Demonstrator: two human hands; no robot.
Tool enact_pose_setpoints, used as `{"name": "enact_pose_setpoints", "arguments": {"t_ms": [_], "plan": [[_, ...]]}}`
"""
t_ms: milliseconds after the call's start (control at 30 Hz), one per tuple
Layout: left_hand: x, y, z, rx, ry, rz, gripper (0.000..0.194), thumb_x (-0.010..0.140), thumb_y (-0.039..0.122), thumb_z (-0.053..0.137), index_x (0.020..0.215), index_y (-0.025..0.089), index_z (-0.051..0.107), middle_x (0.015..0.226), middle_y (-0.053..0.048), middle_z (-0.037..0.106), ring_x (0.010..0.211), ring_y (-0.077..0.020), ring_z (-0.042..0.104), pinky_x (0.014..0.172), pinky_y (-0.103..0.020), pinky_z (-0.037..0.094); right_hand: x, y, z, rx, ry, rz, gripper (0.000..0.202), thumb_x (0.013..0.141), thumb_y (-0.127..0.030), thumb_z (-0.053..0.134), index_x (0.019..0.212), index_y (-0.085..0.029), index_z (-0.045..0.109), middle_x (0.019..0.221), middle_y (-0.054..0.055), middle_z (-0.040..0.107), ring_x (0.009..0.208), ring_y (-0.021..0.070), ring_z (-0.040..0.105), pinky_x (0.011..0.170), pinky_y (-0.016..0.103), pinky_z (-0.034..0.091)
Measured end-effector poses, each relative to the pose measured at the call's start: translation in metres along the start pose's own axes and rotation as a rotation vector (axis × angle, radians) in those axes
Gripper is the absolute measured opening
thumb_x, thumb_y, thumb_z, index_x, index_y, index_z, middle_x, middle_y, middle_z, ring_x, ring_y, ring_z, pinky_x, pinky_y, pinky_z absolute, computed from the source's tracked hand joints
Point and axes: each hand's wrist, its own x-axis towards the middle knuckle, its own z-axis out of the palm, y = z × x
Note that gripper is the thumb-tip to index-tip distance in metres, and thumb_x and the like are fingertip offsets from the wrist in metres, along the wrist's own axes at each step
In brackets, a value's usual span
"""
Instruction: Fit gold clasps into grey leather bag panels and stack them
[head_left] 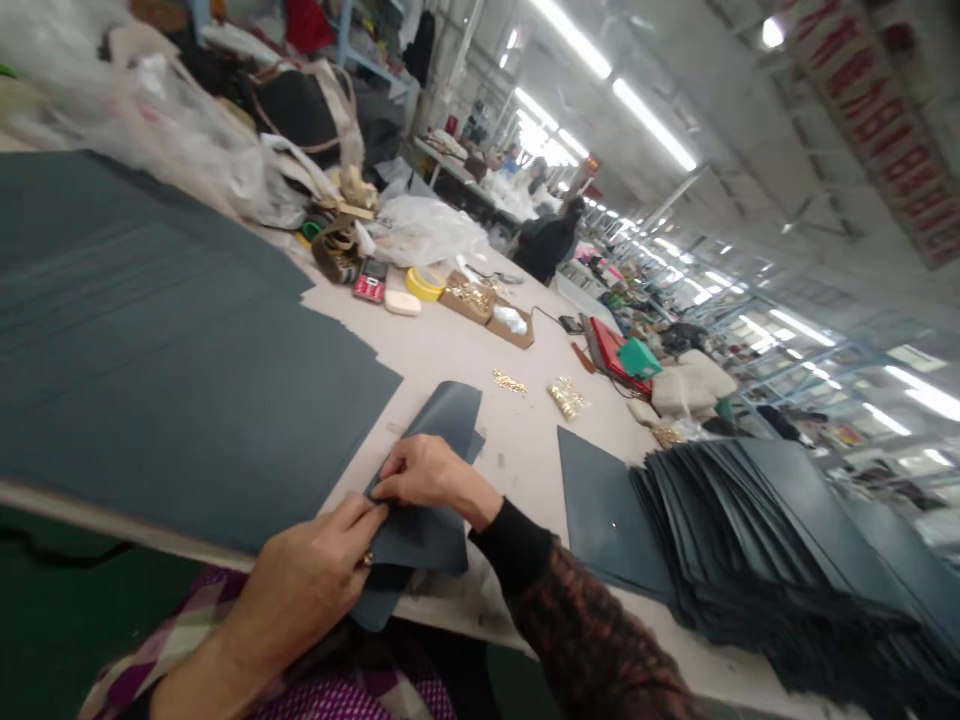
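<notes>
A dark blue-grey sheet lies curled and folded at the table's front edge, between my hands. My left hand pinches its left edge, with a ring showing on one finger. My right hand has its fingers closed on the same sheet, close to the left fingertips. Whatever small part may sit between the fingertips is hidden. Flat dark sheets spread over the left of the table. A fanned stack of similar sheets stands at the right. Small gold pieces lie beyond my hands.
Behind the sheets are a bag of gold pieces, a cardboard tray, yellow tape, a red phone and plastic bags. A red item lies farther right. A person is in the background.
</notes>
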Motion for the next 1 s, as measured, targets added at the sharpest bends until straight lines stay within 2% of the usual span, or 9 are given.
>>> {"name": "enact_pose_setpoints", "arguments": {"t_ms": [133,233,400,533,667,800,867,933,1000], "plan": [[0.004,0.001,-0.001,0.044,-0.008,-0.022,0.040,0.084,0.008,0.042,0.115,0.021,0.063,0.106,-0.003,0.068,0.069,-0.0194,0.070,0.058,-0.032,0.053,-0.029,0.029,0.004,-0.074,0.434,-0.058,0.024,0.082,-0.036,0.069,0.097,-0.017,0.070,0.095,0.008,0.070,0.090,0.0214,0.065,0.081,0.031,0.050],[0.005,0.012,-0.006,0.036,-0.040,-0.044,0.044,0.083,0.005,0.041,0.119,0.022,0.061,0.112,-0.004,0.068,0.080,-0.0201,0.072,0.066,-0.032,0.056,-0.054,0.054,0.004,-0.027,0.695,0.038,0.052,0.082,-0.036,0.068,0.127,-0.013,0.056,0.122,0.017,0.060,0.115,0.0298,0.055,0.099,0.043,0.043],[0.009,0.042,0.002,-0.132,-0.016,0.041,0.041,0.084,0.008,0.045,0.119,0.022,0.061,0.115,-0.006,0.067,0.091,-0.0212,0.071,0.073,-0.032,0.058,-0.077,0.092,-0.002,0.434,0.616,0.083,0.067,0.075,-0.026,0.070,0.137,-0.022,0.047,0.105,0.006,0.067,0.094,0.0225,0.064,0.084,0.035,0.051],[0.014,0.058,0.012,-0.480,0.061,0.087,0.023,0.089,0.036,0.057,0.107,0.024,0.066,0.107,-0.004,0.066,0.094,-0.0186,0.068,0.081,-0.026,0.054,-0.100,0.132,-0.041,0.555,0.711,0.049,0.063,0.072,-0.018,0.065,0.134,-0.022,0.051,0.087,0.000,0.068,0.077,0.0173,0.064,0.071,0.028,0.051],[0.016,0.067,0.003,-0.693,-0.056,-0.059,0.025,0.094,0.042,0.050,0.093,0.023,0.067,0.092,-0.001,0.067,0.087,-0.0162,0.065,0.076,-0.024,0.051,-0.161,0.197,-0.097,0.452,0.852,0.216,0.064,0.069,-0.023,0.065,0.132,-0.018,0.054,0.091,0.004,0.070,0.081,0.0193,0.066,0.074,0.031,0.051],[0.015,0.073,-0.011,-0.737,-0.161,-0.150,0.028,0.096,0.035,0.045,0.086,0.021,0.067,0.087,-0.001,0.066,0.083,-0.0159,0.062,0.075,-0.026,0.047,-0.218,0.284,-0.130,0.088,0.950,0.562,0.060,0.066,-0.027,0.070,0.125,-0.015,0.063,0.105,0.017,0.070,0.093,0.0293,0.067,0.077,0.038,0.049],[0.015,0.073,-0.013,-0.728,-0.154,-0.159,0.030,0.097,0.034,0.044,0.084,0.020,0.067,0.085,-0.001,0.065,0.082,-0.0157,0.061,0.074,-0.027,0.045,-0.228,0.314,-0.130,-0.137,0.866,0.808,0.053,0.067,-0.028,0.069,0.119,-0.015,0.068,0.103,0.025,0.070,0.090,0.0353,0.067,0.074,0.043,0.048],[0.015,0.073,-0.013,-0.702,-0.148,-0.160,0.030,0.097,0.032,0.043,0.083,0.019,0.066,0.084,-0.002,0.064,0.081,-0.0154,0.060,0.073,-0.027,0.044,-0.226,0.316,-0.118,-0.291,0.867,0.777,0.046,0.073,-0.034,0.064,0.115,-0.016,0.070,0.103,0.026,0.069,0.090,0.0383,0.067,0.074,0.047,0.047],[0.015,0.072,-0.013,-0.671,-0.159,-0.156,0.031,0.098,0.030,0.042,0.083,0.018,0.066,0.083,-0.001,0.065,0.080,-0.0151,0.060,0.072,-0.027,0.044,-0.212,0.286,-0.093,-0.186,0.922,0.592,0.044,0.074,-0.041,0.061,0.110,-0.017,0.071,0.099,0.020,0.071,0.089,0.0360,0.067,0.078,0.047,0.048]]}}
